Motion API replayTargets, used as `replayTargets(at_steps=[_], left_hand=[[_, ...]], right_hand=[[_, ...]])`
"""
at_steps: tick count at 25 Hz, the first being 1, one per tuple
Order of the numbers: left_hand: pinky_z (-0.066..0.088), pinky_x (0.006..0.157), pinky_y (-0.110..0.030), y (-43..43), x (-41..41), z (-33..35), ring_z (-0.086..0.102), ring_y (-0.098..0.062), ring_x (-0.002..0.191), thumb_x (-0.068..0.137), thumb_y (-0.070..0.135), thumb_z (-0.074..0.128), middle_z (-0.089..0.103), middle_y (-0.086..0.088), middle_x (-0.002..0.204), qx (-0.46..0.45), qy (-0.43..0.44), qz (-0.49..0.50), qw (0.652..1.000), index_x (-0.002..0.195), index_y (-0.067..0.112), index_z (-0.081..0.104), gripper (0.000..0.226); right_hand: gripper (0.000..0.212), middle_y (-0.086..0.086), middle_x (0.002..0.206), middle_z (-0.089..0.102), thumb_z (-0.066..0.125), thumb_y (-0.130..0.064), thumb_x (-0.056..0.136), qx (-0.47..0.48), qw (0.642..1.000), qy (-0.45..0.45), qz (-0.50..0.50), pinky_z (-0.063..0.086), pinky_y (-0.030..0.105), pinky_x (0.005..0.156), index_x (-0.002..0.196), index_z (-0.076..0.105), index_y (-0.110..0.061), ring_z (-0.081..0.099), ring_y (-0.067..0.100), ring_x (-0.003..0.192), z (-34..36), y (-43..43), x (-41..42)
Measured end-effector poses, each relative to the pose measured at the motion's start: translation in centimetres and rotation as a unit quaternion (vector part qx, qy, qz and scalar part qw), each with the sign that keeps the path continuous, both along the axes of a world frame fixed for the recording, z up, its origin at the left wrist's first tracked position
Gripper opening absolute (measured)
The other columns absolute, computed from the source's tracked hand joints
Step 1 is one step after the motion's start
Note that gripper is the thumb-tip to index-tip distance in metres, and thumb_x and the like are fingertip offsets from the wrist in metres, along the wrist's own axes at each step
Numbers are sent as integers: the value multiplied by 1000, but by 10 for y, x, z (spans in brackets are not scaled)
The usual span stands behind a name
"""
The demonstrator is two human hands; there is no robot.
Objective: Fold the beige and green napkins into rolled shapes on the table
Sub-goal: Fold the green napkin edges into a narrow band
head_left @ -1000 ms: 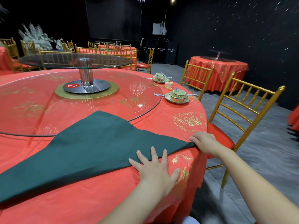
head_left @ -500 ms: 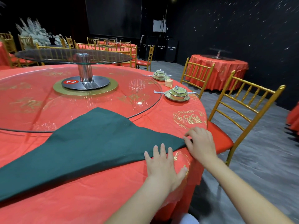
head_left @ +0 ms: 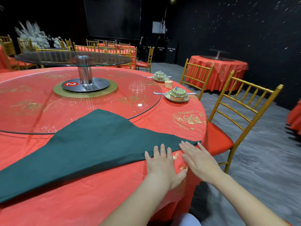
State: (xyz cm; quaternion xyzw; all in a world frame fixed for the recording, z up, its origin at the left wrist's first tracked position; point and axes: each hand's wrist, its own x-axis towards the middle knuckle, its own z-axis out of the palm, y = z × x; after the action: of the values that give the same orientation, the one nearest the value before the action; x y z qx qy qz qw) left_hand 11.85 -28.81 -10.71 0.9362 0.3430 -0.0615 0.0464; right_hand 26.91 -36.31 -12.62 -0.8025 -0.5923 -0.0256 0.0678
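**Both hands flat at the green napkin's right tip**

The green napkin lies spread as a flat triangle on the table. Its apex drapes over the near rim of the turntable, and the rest runs out from that rim toward the person. The long edge is the side farthest from the turntable. It runs from far out on the left to a narrow tip on the right, so the long axis lies roughly along the turntable's near rim.

Both hands work at that right end, on the near side of the turntable. The left hand is flat, fingers straight and slightly spread, with its fingertips on the long edge. The right hand is also flat and lies just beside it, its fingertips on the tip itself. Neither hand holds anything. The right hand is nearer the tip, while the napkin's bulk stretches leftward from both.

No roll has begun, judging by the flat cloth. Rolling probably starts at this tip or long edge.

A beige roll, perhaps the finished beige napkin, sits beyond the turntable's right rim.
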Motion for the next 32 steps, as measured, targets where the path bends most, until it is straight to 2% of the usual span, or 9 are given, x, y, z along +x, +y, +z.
replayTargets(at_steps=[10, 13, 15, 18, 22, 24, 27, 30, 32], left_hand=[[-6, 113, -57, 3, -5, -4, -8, -26, 145, 87, 70, 17, -8, -6, 158, 0, -24, 1, 1000, 150, 18, -3, 85], [-14, 108, -60, 7, -9, -9, -7, -23, 146, 81, 71, 12, -6, -5, 159, -3, -50, -7, 999, 151, 18, -3, 88], [-14, 109, -57, 12, -16, -7, -6, -21, 146, 82, 66, 19, -4, -6, 159, -38, -73, -27, 996, 150, 17, -5, 87], [-16, 111, -51, 29, -46, 1, -5, -17, 146, 92, 57, 31, -2, -5, 159, -50, -84, -47, 994, 150, 12, 0, 79], [-15, 111, -53, 55, -127, 0, -5, -12, 145, 80, 73, 6, -3, 2, 159, 24, -65, -34, 997, 150, 17, 2, 90], [-11, 114, -53, 68, -172, -1, -3, -9, 145, 79, 75, 4, 0, 7, 159, 37, -45, -18, 998, 150, 22, 2, 90], [12, 117, -41, 87, -225, 3, 22, -7, 141, 85, 66, 18, 31, 8, 151, 51, -92, 39, 994, 145, 26, 26, 72], [37, 102, -28, 101, -251, 3, 49, -12, 123, 96, 37, 45, 58, 7, 129, 41, -211, 89, 973, 123, 21, 57, 33], [43, 94, -29, 106, -254, -1, 56, -14, 114, 93, 38, 46, 65, 9, 118, 30, -252, 111, 961, 107, 19, 65, 30]], right_hand=[[124, -6, 156, 15, -39, -75, 55, 15, 996, -23, -83, -5, 33, 116, 150, 17, -19, 5, 7, 144, 17, 3, 6], [121, -15, 151, 5, -24, -88, 53, 47, 985, 162, -25, -3, 28, 115, 151, 7, -23, -4, 9, 142, 18, 24, -32], [109, -20, 147, 5, -14, -87, 62, 35, 971, 234, 28, -6, 14, 111, 150, 7, -26, -5, 2, 139, 11, 31, -52], [117, -12, 154, 10, -26, -84, 58, 13, 984, 169, 47, -9, 6, 105, 149, 10, -20, 0, -10, 133, 3, 35, -54], [120, -8, 156, 12, -31, -83, 55, -9, 992, 116, 50, -4, 15, 112, 149, 10, -20, 2, -7, 137, -1, 33, -48], [116, -8, 156, 12, -29, -83, 58, -19, 993, 108, 52, -4, 17, 113, 148, 13, -22, 1, -7, 137, -2, 32, -47], [87, -10, 155, 19, -8, -71, 80, -3, 998, 60, 32, -2, 26, 117, 148, 22, -25, 6, -6, 139, 10, 32, -60], [60, -9, 155, 23, 5, -51, 97, -2, 1000, 11, 12, -1, 31, 116, 146, 28, -25, 13, 0, 142, 22, 51, -99], [58, -4, 155, 24, 8, -48, 95, -1, 998, 11, 58, 5, 31, 116, 143, 33, -26, 15, 5, 143, 22, 74, -132]])
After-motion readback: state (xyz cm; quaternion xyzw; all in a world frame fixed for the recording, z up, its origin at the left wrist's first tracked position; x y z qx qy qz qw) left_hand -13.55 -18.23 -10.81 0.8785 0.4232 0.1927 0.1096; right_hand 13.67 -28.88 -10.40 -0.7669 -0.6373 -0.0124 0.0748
